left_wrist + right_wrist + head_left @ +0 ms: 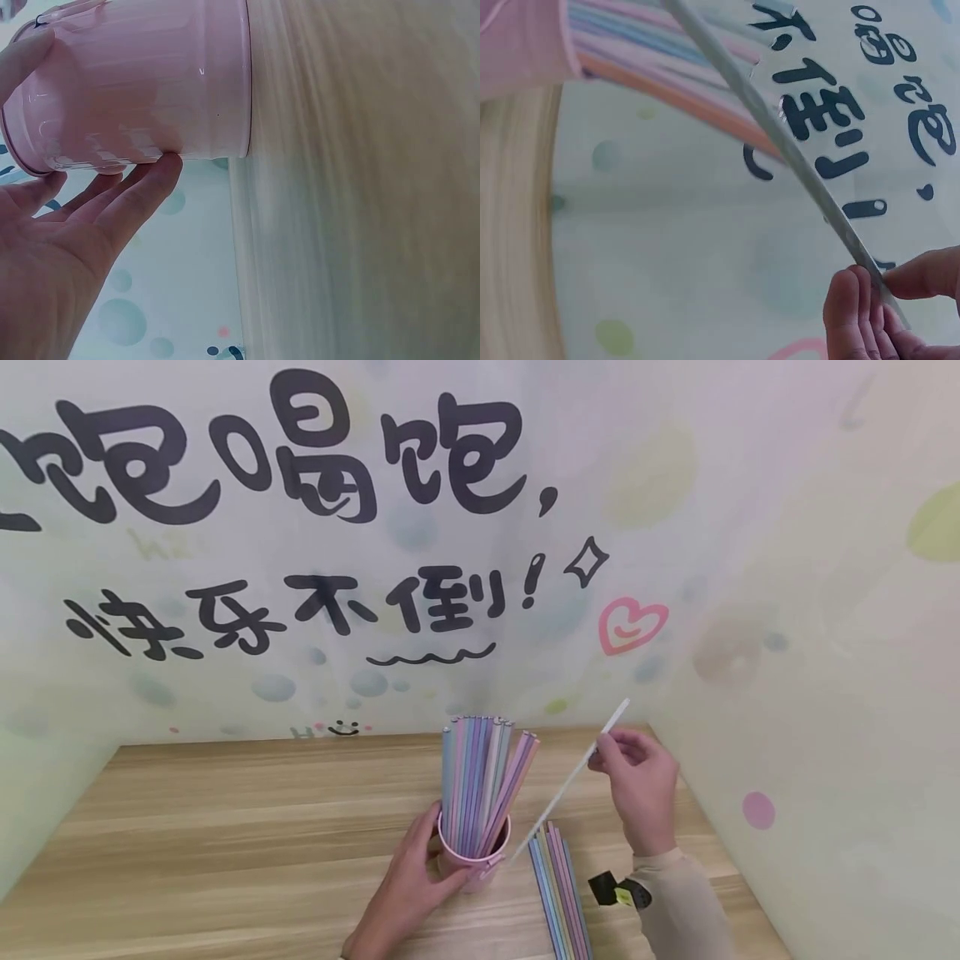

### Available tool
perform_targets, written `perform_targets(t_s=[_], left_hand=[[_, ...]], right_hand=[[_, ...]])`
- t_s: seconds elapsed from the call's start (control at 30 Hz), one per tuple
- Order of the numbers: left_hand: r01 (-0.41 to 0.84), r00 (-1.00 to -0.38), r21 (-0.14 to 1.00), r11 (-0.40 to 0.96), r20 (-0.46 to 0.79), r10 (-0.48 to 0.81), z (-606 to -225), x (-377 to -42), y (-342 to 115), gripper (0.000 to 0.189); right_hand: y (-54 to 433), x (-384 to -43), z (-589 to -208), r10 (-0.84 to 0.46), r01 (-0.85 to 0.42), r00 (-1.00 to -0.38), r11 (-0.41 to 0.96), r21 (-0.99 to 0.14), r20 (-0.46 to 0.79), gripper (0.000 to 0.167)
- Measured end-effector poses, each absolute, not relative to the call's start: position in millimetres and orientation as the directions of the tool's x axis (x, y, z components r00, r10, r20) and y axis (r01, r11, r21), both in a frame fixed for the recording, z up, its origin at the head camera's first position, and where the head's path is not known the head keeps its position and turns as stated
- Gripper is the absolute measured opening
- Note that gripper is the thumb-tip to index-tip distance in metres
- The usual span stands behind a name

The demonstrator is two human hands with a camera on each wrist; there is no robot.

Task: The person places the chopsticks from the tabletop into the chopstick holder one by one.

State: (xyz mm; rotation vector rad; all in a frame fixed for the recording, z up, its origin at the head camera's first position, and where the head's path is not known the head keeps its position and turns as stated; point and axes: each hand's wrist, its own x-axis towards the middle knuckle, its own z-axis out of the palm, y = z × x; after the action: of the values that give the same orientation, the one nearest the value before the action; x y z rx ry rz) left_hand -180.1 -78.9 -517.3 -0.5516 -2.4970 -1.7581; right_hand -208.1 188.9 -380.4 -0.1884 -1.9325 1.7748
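Note:
My left hand (408, 881) holds a small pink bucket (142, 82) by its side, thumb on the near side and fingers round the far one. Many pastel straws (471, 785) stand upright in it, and a few lean right. To the right, my right hand (643, 785) pinches a pale straw (802, 166) near its upper end between thumb and fingers. That straw slants down toward the bucket, its lower end in front of the rim at the right; whether it touches cannot be made out.
A row of loose pastel straws (562, 893) lies on the wooden table (225, 843), right of the bucket. Behind rises a printed wall (337, 693) with large dark lettering. Another wall (825, 735) closes off the right side. A small black device (621, 891) is at my right sleeve.

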Motion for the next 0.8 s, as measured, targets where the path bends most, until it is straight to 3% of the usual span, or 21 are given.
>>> perform_targets(t_s=[0.13,0.3,0.8], left_hand=[[0.315,-0.933,0.904,0.288,0.240,0.267,-517.8,-180.3,-79.3,0.096],[0.319,-0.932,0.903,0.287,0.244,0.267,-518.4,-180.5,-79.7,0.095],[0.338,-0.927,0.897,0.284,0.266,0.264,-518.3,-178.4,-79.7,0.096]], right_hand=[[174.2,-214.1,-378.4,0.406,-0.313,-0.846,0.147,-0.938,0.346,0.011],[158.9,-217.3,-389.5,0.312,-0.369,-0.844,0.251,-0.895,0.436,0.007],[132.5,-212.6,-433.7,0.127,-0.337,-0.887,0.479,-0.811,0.443,0.006]])
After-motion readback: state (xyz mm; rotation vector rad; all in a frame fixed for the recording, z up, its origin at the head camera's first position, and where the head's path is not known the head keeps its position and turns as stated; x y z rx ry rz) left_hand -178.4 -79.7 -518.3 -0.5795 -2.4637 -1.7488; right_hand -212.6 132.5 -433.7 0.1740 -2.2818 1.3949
